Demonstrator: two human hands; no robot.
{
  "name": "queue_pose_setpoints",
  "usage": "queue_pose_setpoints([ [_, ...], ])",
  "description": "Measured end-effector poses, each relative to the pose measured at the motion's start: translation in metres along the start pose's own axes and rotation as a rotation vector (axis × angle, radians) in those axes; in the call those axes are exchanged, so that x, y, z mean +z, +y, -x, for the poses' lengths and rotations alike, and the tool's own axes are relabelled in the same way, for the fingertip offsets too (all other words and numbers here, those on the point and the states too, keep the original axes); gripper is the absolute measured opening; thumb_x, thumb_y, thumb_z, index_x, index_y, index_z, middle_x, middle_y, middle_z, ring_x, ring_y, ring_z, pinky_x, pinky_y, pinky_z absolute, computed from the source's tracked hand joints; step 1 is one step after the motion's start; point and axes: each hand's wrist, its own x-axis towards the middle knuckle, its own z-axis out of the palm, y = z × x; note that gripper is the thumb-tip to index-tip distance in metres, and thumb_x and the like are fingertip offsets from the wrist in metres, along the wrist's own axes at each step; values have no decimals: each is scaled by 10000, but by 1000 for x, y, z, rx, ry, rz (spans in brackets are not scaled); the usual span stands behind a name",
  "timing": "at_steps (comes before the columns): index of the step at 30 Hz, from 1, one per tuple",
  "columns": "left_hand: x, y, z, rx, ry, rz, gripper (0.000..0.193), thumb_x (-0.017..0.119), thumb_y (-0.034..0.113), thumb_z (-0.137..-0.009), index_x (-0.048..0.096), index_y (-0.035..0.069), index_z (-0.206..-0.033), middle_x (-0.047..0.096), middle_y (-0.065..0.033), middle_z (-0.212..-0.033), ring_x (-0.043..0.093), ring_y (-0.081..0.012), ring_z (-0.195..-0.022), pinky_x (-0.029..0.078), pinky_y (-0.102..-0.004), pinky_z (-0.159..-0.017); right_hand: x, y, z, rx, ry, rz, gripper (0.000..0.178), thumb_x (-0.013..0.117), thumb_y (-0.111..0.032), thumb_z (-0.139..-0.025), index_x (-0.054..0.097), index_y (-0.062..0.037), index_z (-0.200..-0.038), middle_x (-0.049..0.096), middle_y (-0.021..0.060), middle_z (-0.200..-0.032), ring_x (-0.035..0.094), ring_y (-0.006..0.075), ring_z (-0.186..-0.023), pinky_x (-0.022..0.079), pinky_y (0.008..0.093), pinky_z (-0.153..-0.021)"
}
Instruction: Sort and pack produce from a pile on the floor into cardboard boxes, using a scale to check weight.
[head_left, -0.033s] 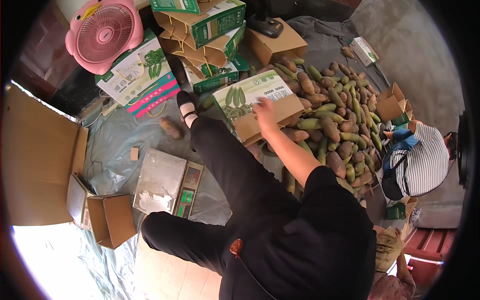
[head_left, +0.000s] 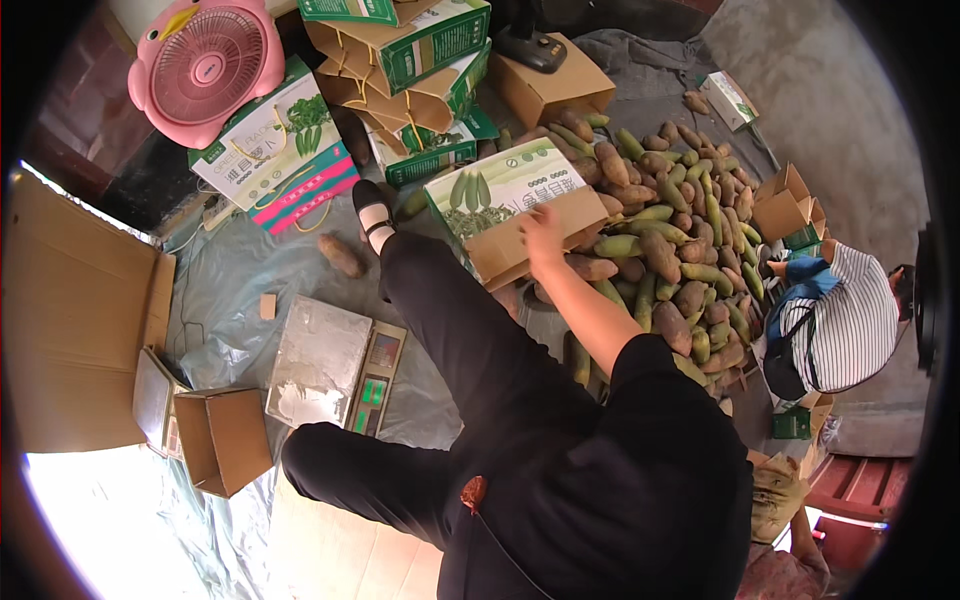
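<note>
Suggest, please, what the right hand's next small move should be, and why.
Probably steady the printed carton by setting the right hand firmly on its brown panel: that hand is over the panel, though contact is unclear, and no other hand shows on the carton.

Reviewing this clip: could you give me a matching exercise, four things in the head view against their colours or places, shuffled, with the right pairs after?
Things
1. right hand
2. fan
3. vegetable pile
4. striped shirt

Colours and places
A. green and brown, right of the middle
B. white and dark, far right
C. at the brown flap of the printed carton
D. pink, upper left

Right pairs: 1-C, 2-D, 3-A, 4-B
</note>
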Motion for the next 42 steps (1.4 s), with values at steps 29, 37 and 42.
queue_pose_setpoints([
  [29, -109, 63, 72, 112, 1111, 904, 224, 578, 178, -920, 642, 59, -1099, 664, -38, -979, 607, -110, -883, 449, -238, -729, -29, 36, -75, 477, 33, -456, 365, 607, -89, -848, 528, -84, -1204, 593, 82, -1137, 581, 270, -1021, 495, 453, -834],
  [37, -223, 202, 107, 428, 1344, 727, 236, 517, 57, -930, 602, -16, -1137, 646, -86, -1017, 604, -151, -960, 462, -277, -870, -40, -57, -50, 233, 105, -424, 317, 596, -47, -853, 548, -30, -1166, 620, 66, -1073, 631, 211, -928, 539, 341, -720],
  [42, -254, 271, 102, 701, 1306, 520, 233, 519, -19, -906, 602, -22, -1124, 639, -81, -1024, 606, -140, -973, 466, -255, -873, -14, -143, 1, -132, -65, -443, 336, 617, -101, -871, 534, 8, -1178, 609, 84, -1087, 611, 194, -954, 503, 334, -795],
])
